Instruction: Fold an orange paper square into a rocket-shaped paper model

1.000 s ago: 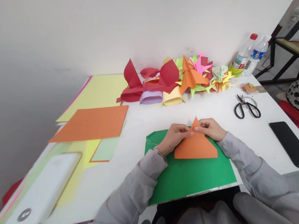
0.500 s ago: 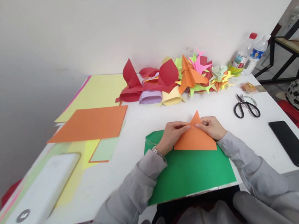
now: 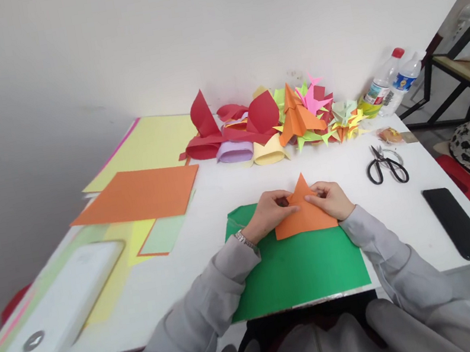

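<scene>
Both my hands pinch a folded orange paper [image 3: 304,217], a pointed triangular shape held just above a green sheet [image 3: 298,270] on the white table [image 3: 237,190]. My left hand [image 3: 269,212] grips its left side near the tip, fingers closed on the fold. My right hand [image 3: 332,198] grips the right side the same way. The paper's point aims away from me, and its wide base tilts toward me.
Orange [image 3: 139,194] and yellow sheets [image 3: 149,145] lie at the left, with a white device [image 3: 64,300] near the front left edge. A pile of folded paper shapes [image 3: 280,120] lines the wall. Black scissors [image 3: 384,166], a phone [image 3: 456,222] and two bottles [image 3: 390,81] are at the right.
The orange paper has been raised at its near edge and looks shorter from here; both hands moved slightly away from me with it.
</scene>
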{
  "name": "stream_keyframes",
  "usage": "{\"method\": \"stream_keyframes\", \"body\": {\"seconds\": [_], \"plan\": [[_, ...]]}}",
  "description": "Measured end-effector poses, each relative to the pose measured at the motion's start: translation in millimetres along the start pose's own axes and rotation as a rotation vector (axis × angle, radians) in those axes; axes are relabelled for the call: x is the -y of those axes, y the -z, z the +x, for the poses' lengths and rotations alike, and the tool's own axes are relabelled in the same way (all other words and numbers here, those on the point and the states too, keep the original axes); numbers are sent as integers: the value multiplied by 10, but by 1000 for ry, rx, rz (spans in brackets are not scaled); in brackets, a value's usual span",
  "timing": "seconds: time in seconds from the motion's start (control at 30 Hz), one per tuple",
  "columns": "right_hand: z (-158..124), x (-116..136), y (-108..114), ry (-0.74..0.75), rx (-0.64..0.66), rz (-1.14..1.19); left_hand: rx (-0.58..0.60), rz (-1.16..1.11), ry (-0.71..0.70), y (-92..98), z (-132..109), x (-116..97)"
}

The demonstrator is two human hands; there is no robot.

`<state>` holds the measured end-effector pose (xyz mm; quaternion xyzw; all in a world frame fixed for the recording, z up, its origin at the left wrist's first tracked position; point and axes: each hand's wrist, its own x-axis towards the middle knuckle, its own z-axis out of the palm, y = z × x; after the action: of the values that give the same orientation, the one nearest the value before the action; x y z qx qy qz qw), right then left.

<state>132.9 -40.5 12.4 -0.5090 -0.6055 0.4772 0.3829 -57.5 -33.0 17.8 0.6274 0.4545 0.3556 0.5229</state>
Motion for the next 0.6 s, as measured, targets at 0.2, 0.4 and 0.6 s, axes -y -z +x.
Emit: {"method": "stream_keyframes", "body": {"seconds": [0.2, 0.4, 0.6], "plan": [[-1, 18, -7, 23, -16, -46, -25, -50, 50, -16, -19, -37], [9, -18, -19, 51, -84, -122, -140, -184, 55, -89, -55, -101], [-5, -7, -49, 24, -90, -105, 41, -406, 40, -111, -99, -137]]}}
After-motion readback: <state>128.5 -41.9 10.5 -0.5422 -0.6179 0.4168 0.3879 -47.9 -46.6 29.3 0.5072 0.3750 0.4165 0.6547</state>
